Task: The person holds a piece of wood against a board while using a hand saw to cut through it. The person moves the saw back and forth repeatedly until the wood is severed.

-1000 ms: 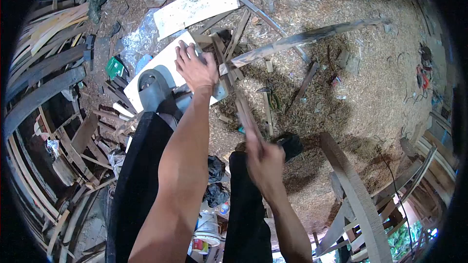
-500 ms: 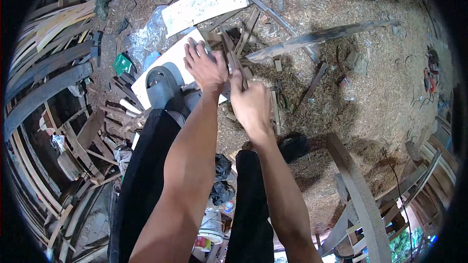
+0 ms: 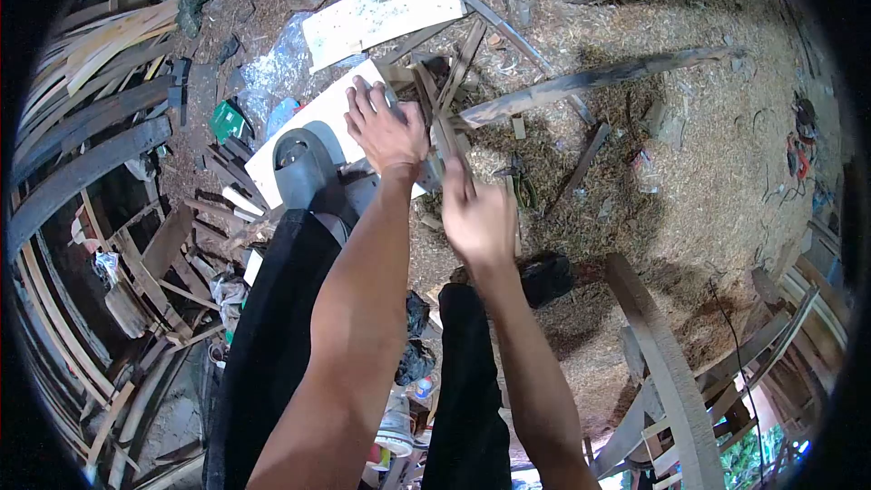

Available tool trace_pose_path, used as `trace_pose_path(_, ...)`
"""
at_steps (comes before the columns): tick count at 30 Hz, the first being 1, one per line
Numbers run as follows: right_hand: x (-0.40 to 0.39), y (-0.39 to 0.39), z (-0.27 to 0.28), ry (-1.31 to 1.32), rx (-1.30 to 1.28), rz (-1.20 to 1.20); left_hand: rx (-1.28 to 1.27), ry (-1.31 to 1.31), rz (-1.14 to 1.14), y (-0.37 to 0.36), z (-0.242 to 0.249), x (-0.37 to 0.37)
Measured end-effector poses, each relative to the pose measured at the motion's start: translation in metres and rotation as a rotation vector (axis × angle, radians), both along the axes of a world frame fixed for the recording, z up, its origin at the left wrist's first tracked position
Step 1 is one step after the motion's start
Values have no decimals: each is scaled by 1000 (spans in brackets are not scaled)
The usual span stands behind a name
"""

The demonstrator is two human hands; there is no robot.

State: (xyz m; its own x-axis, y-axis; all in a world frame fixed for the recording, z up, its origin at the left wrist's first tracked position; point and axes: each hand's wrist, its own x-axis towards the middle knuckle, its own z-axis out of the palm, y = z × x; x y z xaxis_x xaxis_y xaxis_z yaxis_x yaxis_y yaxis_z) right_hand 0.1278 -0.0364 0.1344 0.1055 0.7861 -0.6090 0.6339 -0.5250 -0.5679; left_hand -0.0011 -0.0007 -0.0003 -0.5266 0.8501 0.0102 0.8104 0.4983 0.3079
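A white board (image 3: 275, 171) lies slantwise on the ground. My left hand (image 3: 388, 132) presses flat on its upper right part, fingers spread. A foot in a grey slipper (image 3: 304, 172) rests on the board, lower left of that hand. My right hand (image 3: 479, 220), slightly blurred, is closed around the handle end of what looks like a handsaw (image 3: 448, 141), seen almost edge-on. Its long, narrow brownish blade points up and left past the board's right end, close to my left fingers. Whether the teeth touch the board cannot be made out.
A long weathered timber (image 3: 581, 82) and a metal strip (image 3: 508, 29) lie beyond my hands. Another white sheet (image 3: 386, 18) is at the top. Pliers (image 3: 519, 180) lie on the sawdust right of my right hand. Wood strips (image 3: 118, 45) are piled at left; a curved beam (image 3: 662, 354) stands lower right.
My right hand has drawn back toward me and slightly right, bringing the handsaw along. My left hand and the foot stay in place on the board.
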Motion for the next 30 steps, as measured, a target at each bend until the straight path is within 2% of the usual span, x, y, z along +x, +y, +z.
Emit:
trace_pose_path(2,-13,27,1,-5,-39,-1,-10,-13,2,0,4,-1)
trace_pose_path(4,-8,20,4,-1,-42,-12,-2,-22,6,-1,5,1)
trace_pose_path(7,24,-27,36,76,-171,43,21,-13,0,0,5,1)
trace_pose_path(10,59,-91,99,136,30,-140,39,-9,-2,-2,3,3)
trace_pose_path(13,69,-98,105,82,-42,-63,41,6,-11,-2,2,-1)
trace_pose_path(15,50,-75,77,104,13,-79,40,10,-24,-3,1,2)
trace_pose_path(17,30,-42,36,-14,-36,62,37,4,-28,0,4,1)
trace_pose_path(18,18,-24,23,15,-47,20,37,13,-33,-1,3,0)
trace_pose_path(21,-3,7,5,-48,-34,7,39,-2,-40,-1,3,0)
trace_pose_path(22,-3,5,3,-69,41,16,27,7,-20,0,3,0)
trace_pose_path(27,48,-79,68,88,78,-81,66,-5,-30,-5,0,1)
trace_pose_path(29,74,-108,99,133,-44,-85,74,5,-30,-2,1,1)
trace_pose_path(30,73,-107,96,138,-45,-86,73,9,-31,-1,2,0)
